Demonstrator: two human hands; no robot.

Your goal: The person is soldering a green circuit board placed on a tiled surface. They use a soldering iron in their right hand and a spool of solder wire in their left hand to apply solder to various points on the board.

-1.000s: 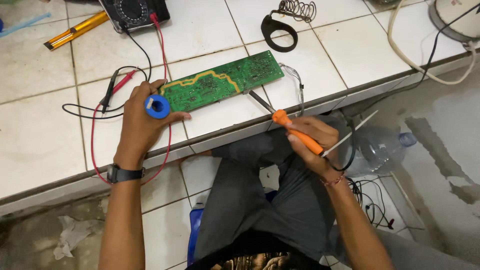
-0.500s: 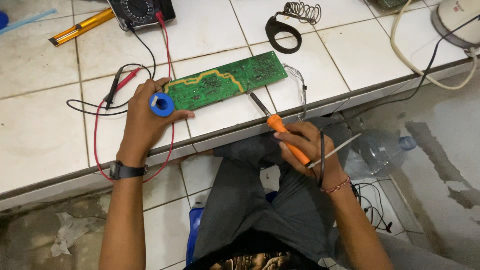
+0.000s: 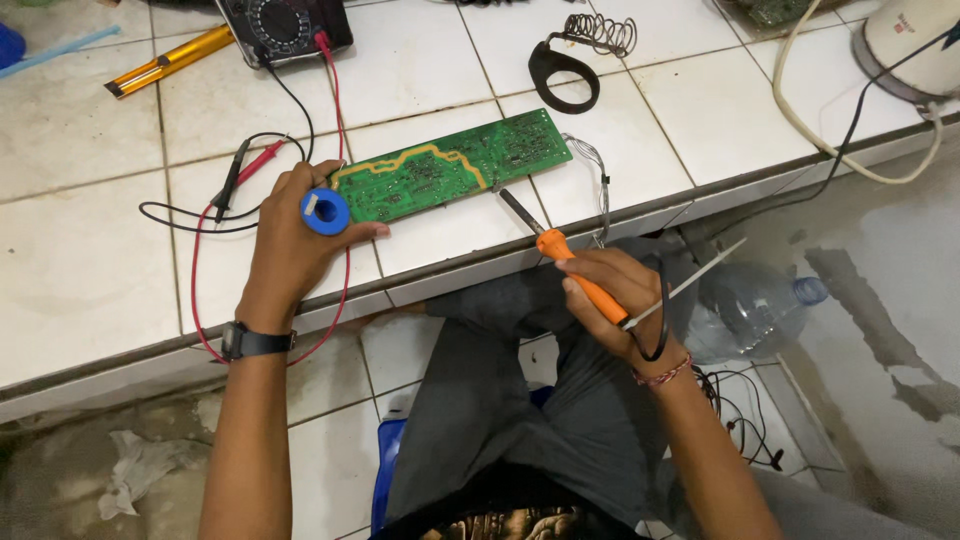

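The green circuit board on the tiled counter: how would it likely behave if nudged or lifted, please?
The green circuit board looks like a thin, flat, rigid panel, so it probably lifts stiffly and lightly. On the glossy tiled counter it may slide. Wires at its right end could tug.

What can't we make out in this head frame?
- Multimeter: cut off by the top edge.
- White appliance: cut off by the right edge.
- Blue spool: its underside hidden by the left hand.
- Soldering iron: handle partly hidden by the right hand.
- Circuit board: parts too small.
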